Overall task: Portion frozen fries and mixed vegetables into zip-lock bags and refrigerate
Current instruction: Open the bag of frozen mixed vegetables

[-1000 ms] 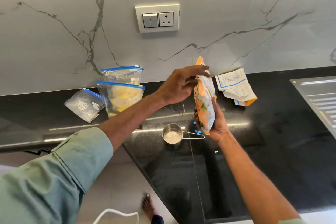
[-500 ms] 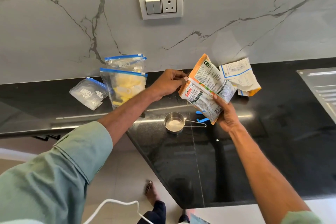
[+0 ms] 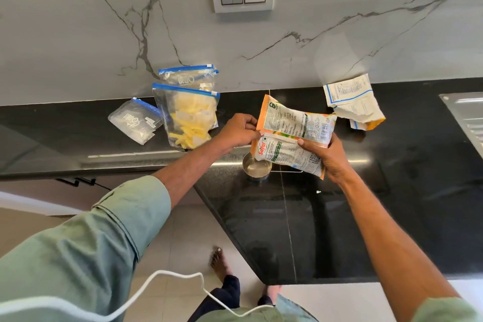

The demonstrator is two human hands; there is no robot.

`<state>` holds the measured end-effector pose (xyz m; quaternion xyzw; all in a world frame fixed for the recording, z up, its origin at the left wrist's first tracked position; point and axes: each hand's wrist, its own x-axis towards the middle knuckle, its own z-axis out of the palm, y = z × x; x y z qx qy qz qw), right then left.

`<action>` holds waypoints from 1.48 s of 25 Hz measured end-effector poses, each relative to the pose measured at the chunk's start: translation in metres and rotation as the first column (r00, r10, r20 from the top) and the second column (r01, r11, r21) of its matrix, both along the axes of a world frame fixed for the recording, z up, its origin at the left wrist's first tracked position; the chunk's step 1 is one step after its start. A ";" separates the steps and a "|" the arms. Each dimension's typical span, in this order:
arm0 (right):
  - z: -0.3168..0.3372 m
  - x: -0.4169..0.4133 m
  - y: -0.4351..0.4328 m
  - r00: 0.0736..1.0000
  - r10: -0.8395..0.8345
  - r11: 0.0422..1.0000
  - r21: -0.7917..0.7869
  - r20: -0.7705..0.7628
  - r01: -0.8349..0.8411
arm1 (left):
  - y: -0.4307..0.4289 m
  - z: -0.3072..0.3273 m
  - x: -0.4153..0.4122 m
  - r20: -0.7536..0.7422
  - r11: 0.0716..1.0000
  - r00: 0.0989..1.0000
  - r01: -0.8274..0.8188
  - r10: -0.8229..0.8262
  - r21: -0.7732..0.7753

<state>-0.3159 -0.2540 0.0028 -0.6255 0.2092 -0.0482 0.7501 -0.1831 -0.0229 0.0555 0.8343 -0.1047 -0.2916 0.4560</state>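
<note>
Black stone countertop (image 3: 392, 204) runs below a veined marble wall (image 3: 78, 34); above it we hold the mixed-vegetable packet (image 3: 292, 125), our right hand (image 3: 332, 157) gripping its right end and our left hand (image 3: 239, 132) pinching its left edge. Left of the packet, a zip-lock bag of fries (image 3: 188, 117) stands before a second bag (image 3: 188, 77), with an empty zip-lock bag (image 3: 134, 120) lying beside them. A crumpled wrapper (image 3: 352, 102) lies by the wall at right, and a steel measuring cup (image 3: 256, 166) stands under the packet.

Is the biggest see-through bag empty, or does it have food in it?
It has food in it: pale yellow fries show through the clear zip-lock bag, piled toward its bottom.
</note>
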 end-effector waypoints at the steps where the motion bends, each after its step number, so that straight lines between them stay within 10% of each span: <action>1: 0.000 0.001 0.001 1.000 0.006 1.000 -0.025 0.002 -0.006 | 0.002 -0.005 -0.001 0.013 1.000 1.000 0.002 -0.002 0.017; 18: 0.016 0.022 0.006 0.995 0.100 0.883 -0.463 0.027 -0.076 | 0.014 -0.034 -0.010 -0.072 0.984 0.982 -0.177 0.176 -0.012; 37: 0.033 0.024 0.012 0.977 0.181 0.846 -0.524 0.110 -0.097 | 0.023 -0.032 -0.011 -0.120 0.978 0.976 -0.190 0.180 -0.085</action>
